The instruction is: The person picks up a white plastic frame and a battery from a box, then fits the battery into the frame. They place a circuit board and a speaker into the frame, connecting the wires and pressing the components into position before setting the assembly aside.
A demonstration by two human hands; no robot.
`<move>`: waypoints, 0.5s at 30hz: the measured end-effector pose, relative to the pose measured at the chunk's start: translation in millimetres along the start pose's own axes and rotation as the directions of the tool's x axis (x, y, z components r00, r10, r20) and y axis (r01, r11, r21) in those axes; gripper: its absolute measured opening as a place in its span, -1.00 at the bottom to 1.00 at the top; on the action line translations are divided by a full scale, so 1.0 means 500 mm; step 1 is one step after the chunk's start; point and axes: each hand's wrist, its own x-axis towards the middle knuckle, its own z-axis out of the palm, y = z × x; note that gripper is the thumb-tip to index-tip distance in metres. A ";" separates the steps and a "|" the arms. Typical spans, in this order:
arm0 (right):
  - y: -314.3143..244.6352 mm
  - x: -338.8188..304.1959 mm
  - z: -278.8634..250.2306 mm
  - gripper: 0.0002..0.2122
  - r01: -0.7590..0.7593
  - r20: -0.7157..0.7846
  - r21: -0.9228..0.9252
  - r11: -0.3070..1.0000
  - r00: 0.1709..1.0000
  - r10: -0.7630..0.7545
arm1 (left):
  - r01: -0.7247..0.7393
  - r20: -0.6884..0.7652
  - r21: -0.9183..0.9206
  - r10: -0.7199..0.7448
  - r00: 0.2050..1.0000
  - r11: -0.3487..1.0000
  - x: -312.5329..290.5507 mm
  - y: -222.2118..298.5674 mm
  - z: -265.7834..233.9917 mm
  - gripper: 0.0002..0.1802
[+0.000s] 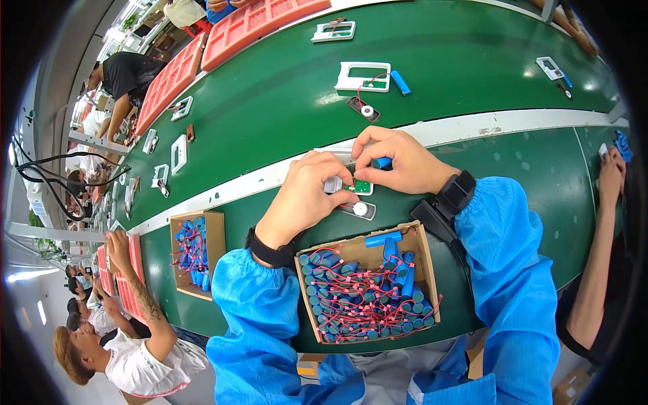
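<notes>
Both hands meet over a white plastic housing (329, 184) with a green circuit board (362, 187) in it, on the near side of the white rail. My left hand (304, 192) is closed round the left end of the housing, thumb and forefinger at the board's edge. In the curled fingers of my right hand (401, 158) lies a blue cylindrical battery cell (382, 163); its thumb and fingertips pinch near the board, where thin red wire shows. Just below sits a grey cover with a round white part (360, 208). The fingers partly hide the board and wire ends.
Close to me stands a cardboard box (432, 290) full of blue cells with red leads; a smaller box (217, 246) is at left. Beyond the white rail (466, 126), the green belt (270, 101) carries several white housings. A co-worker's arm (597, 250) is at right.
</notes>
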 end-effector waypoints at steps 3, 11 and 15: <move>-0.001 0.001 0.003 -0.95 -0.022 -0.002 -0.005 1.000 1.000 0.022 | -0.002 -0.004 -0.003 0.002 1.000 1.000 -0.001 -0.003 0.000 -0.70; -0.003 0.004 0.008 -0.95 -0.039 -0.009 -0.013 0.999 0.999 0.039 | 0.007 0.003 -0.024 -0.007 1.000 1.000 -0.004 -0.008 -0.003 -0.70; -0.004 0.006 0.008 -0.94 -0.040 -0.013 -0.024 0.999 0.999 0.039 | 0.018 0.009 -0.004 -0.018 1.000 1.000 -0.004 -0.009 -0.004 -0.70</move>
